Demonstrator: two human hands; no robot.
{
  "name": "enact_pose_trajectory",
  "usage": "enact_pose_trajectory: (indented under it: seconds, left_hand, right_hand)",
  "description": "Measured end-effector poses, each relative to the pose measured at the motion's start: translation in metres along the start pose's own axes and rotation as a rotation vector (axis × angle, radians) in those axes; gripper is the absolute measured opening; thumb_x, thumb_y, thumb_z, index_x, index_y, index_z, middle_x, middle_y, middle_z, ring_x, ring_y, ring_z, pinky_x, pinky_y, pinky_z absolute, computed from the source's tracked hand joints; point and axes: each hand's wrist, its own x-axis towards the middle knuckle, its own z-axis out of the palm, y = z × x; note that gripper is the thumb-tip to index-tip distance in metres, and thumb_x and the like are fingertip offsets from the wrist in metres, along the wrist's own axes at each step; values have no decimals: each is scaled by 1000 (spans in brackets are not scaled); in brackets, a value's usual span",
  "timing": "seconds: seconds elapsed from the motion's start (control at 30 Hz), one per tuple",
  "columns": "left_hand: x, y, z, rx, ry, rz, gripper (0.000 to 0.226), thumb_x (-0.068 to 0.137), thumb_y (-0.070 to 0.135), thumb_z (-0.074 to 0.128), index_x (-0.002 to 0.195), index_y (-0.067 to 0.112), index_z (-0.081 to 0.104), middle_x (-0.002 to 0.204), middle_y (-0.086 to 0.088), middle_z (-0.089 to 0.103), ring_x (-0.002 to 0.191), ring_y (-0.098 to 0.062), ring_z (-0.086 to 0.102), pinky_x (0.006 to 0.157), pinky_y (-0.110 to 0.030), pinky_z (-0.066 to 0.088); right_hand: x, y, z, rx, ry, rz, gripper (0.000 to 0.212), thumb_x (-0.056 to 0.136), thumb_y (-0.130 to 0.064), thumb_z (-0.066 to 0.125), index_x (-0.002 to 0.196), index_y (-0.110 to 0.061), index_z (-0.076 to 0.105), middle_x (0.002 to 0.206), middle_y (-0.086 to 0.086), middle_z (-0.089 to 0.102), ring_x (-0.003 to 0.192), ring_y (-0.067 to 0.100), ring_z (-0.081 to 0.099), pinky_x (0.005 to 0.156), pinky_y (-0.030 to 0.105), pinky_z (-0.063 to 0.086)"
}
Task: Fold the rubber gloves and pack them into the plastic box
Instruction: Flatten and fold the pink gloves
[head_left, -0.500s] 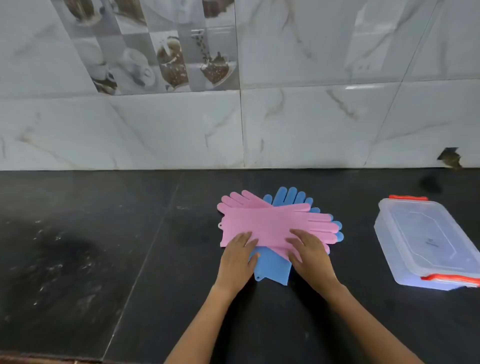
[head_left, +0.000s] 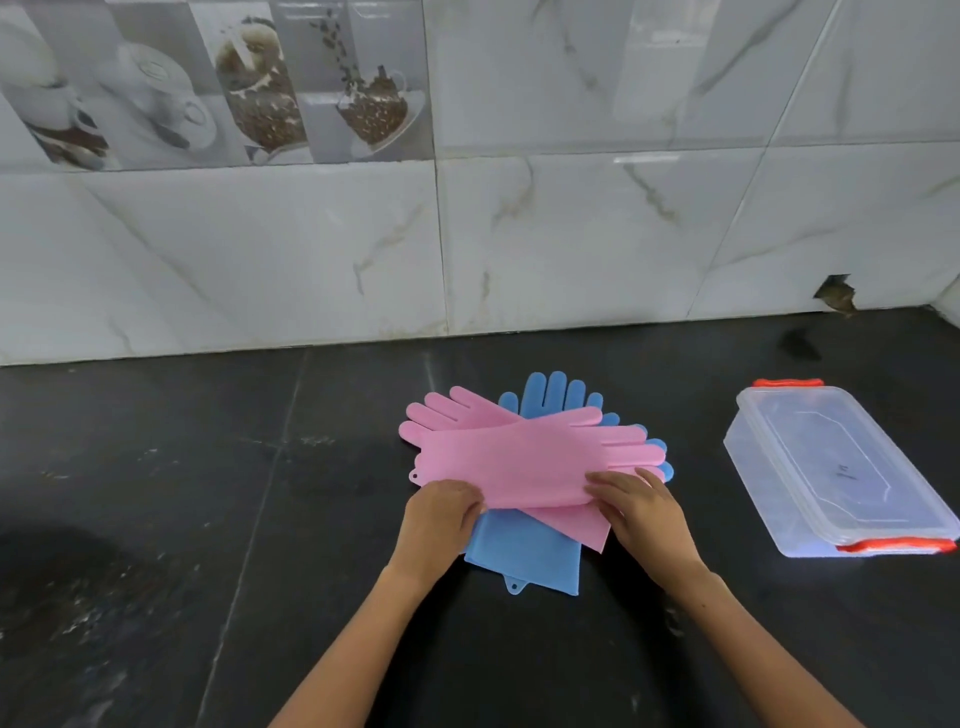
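Pinching the top pink glove (head_left: 524, 462) by its near edge, left hand (head_left: 441, 514) and right hand (head_left: 641, 512) risk dragging the crossed pile (head_left: 524, 556) askew; plastic box (head_left: 831, 467) stays lidded.

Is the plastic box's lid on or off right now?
On. The clear lid sits flat over the plastic box, with an orange clip showing at each end. Whether the clips are latched cannot be told.
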Motion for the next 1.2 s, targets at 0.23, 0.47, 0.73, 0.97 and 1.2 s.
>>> enact_pose_trajectory:
  seconds: [0.23, 0.47, 0.73, 0.97, 1.2]
  left_hand:
    - [7, 18, -50, -134, 206, -17, 15, 92, 14, 60, 99, 11, 72, 95, -1, 74, 82, -16, 67, 78, -25, 52]
    - [-24, 28, -119, -286, 156, -278, 17, 86, 21, 68, 101, 19, 75, 91, 6, 76, 79, -3, 67, 77, -21, 55]
    - [-103, -6, -143, -536, 34, -720, 10, 83, 19, 71, 86, 27, 77, 82, 13, 74, 76, -1, 69, 61, -13, 53]
    - [-153, -56, -114, -41, 196, -1083, 17, 87, 13, 61, 95, 19, 75, 91, 1, 74, 82, -16, 67, 74, -32, 56]
    - [-125, -39, -65, 1, 300, -881, 29, 94, 23, 53, 122, 19, 61, 124, 1, 61, 114, -18, 56, 95, -30, 43]
  right_hand:
    - [40, -18, -44, 134, 134, 26, 19, 94, -15, 54, 104, -15, 70, 100, 4, 73, 89, 25, 68, 81, 37, 54]
    - [109, -61, -99, 202, -114, -257, 16, 88, -20, 62, 99, -21, 73, 102, -3, 73, 94, 18, 65, 83, 38, 51]
    - [165, -197, -79, 73, -440, -680, 14, 79, -13, 68, 88, -19, 77, 94, -5, 74, 85, 9, 64, 82, 28, 49]
    - [148, -297, 5, -6, -320, -814, 35, 88, -5, 52, 117, -18, 65, 122, 4, 63, 110, 26, 59, 93, 38, 47]
    - [105, -193, 37, 149, -155, -588, 22, 89, -11, 56, 108, -11, 68, 113, 6, 67, 100, 25, 62, 86, 32, 48]
